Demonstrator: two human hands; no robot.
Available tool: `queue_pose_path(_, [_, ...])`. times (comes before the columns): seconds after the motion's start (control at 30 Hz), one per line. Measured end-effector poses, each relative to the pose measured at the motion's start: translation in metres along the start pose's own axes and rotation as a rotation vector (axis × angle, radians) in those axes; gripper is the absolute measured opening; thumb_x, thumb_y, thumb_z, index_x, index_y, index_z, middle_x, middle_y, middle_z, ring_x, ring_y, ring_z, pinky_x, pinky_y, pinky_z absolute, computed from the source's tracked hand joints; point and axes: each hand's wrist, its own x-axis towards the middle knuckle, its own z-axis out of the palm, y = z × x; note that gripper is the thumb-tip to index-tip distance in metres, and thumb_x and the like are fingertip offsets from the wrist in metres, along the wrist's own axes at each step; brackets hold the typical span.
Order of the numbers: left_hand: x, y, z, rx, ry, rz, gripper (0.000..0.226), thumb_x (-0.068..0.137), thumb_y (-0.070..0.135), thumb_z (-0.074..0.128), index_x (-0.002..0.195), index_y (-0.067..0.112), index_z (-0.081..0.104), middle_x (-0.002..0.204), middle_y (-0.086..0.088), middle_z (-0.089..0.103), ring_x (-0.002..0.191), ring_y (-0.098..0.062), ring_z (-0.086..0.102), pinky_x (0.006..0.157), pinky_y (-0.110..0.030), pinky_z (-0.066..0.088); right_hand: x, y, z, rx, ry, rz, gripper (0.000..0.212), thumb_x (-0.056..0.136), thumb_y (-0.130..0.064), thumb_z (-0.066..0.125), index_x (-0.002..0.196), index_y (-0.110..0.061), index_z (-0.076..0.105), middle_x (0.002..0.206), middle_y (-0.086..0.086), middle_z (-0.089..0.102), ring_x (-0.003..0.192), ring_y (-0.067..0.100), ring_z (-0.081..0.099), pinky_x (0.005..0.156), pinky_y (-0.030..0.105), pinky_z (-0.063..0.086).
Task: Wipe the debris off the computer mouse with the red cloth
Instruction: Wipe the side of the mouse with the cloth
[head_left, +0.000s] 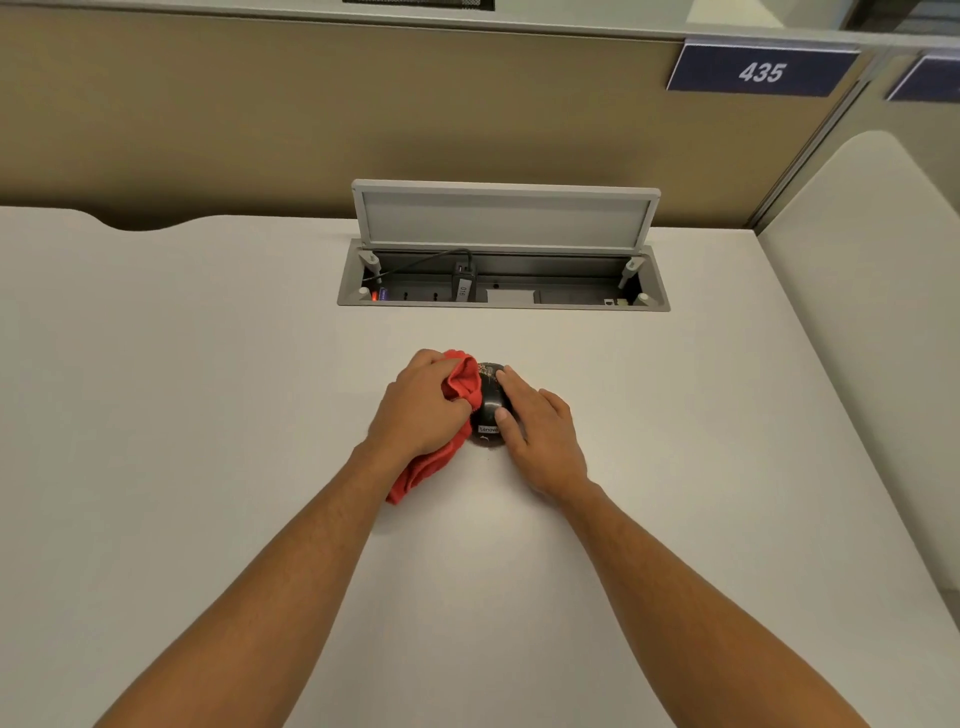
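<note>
1. Both of my forearms reach up from the near edge of the desk (208, 322), meeting at the middle of the pale tabletop.
2. My left hand (421, 405) has its fingers curled round a bunched part of the red cloth (460, 387); the rest of the cloth trails back under my wrist and lies on the desk.
3. My right hand (537, 421) rests on the right side of the computer mouse (488, 410), fingers fairly straight along its flank and the thumb pressed on its back, steadying it rather than lifting it.
4. That black mouse sits on the desk between my two hands, its label end toward me. The bunched cloth touches its left side.
5. Brownish specks of debris (485, 370) show on the far end of the mouse, near the buttons, so I judge the wiping is under way and not finished.
6. Next, I think, the cloth needs to be drawn across that far end with some pressure, while my right hand keeps the mouse from sliding. My own fingertips lie close to the dirty patch and may have to shift aside.
7. Further back, a cable box (504, 280) stands open in the desk, well apart from my hands.
</note>
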Motion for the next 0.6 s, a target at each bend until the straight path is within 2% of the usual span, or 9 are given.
queue_pose_path(0.07, [-0.001,0.001,-0.001,-0.088,-0.015,0.047,0.048,0.083,0.020,0.069,0.130,0.019,0.059,0.127,0.004,0.052,0.103,-0.014,0.052,0.082,-0.019,0.039,0.001,-0.002,-0.001,-0.001,-0.007,-0.005,0.050,0.100,-0.039,0.028,0.148,-0.028,0.032,0.150,-0.009,0.042,0.127,0.011,0.045,0.113,0.035,0.022])
queue_pose_path(0.17, [-0.003,0.004,0.002,-0.169,-0.109,0.125,0.050,0.079,0.019,0.072,0.127,0.022,0.061,0.124,0.011,0.052,0.106,-0.010,0.052,0.085,-0.014,0.039,0.002,-0.005,-0.002,0.040,0.001,-0.014,0.046,0.102,-0.044,0.025,0.147,-0.041,0.027,0.144,-0.022,0.045,0.120,-0.004,0.045,0.109,0.027,0.022])
queue_pose_path(0.23, [-0.002,0.005,0.006,-0.173,-0.136,0.131,0.046,0.079,0.017,0.071,0.123,0.023,0.063,0.121,0.013,0.052,0.105,-0.010,0.053,0.085,-0.013,0.038,0.002,-0.006,-0.003,0.059,0.020,-0.011,0.044,0.102,-0.041,0.026,0.146,-0.044,0.027,0.139,-0.025,0.047,0.115,-0.010,0.044,0.107,0.024,0.021])
queue_pose_path(0.43, [0.015,0.007,0.002,-0.138,-0.094,-0.015,0.030,0.080,0.019,0.067,0.110,0.022,0.065,0.112,0.002,0.057,0.095,-0.019,0.056,0.085,-0.034,0.049,0.001,-0.002,-0.001,0.020,-0.001,-0.015,0.047,0.100,-0.037,0.030,0.146,-0.034,0.032,0.146,-0.017,0.043,0.124,0.004,0.046,0.111,0.033,0.023])
queue_pose_path(0.53, [0.023,0.005,-0.005,-0.151,-0.061,-0.096,0.026,0.079,0.016,0.068,0.105,0.016,0.068,0.109,-0.003,0.059,0.089,-0.021,0.055,0.073,-0.026,0.044,0.000,0.000,-0.001,0.006,0.007,-0.009,0.049,0.098,-0.035,0.032,0.146,-0.023,0.037,0.150,-0.008,0.043,0.129,0.010,0.044,0.113,0.033,0.021])
queue_pose_path(0.6, [0.024,0.004,-0.011,-0.312,-0.050,-0.152,0.028,0.073,0.016,0.070,0.101,0.017,0.071,0.103,-0.005,0.066,0.089,-0.025,0.059,0.071,-0.027,0.046,0.000,0.000,-0.001,0.004,0.012,-0.008,0.050,0.098,-0.034,0.033,0.146,-0.021,0.039,0.150,-0.007,0.042,0.130,0.011,0.043,0.113,0.032,0.020])
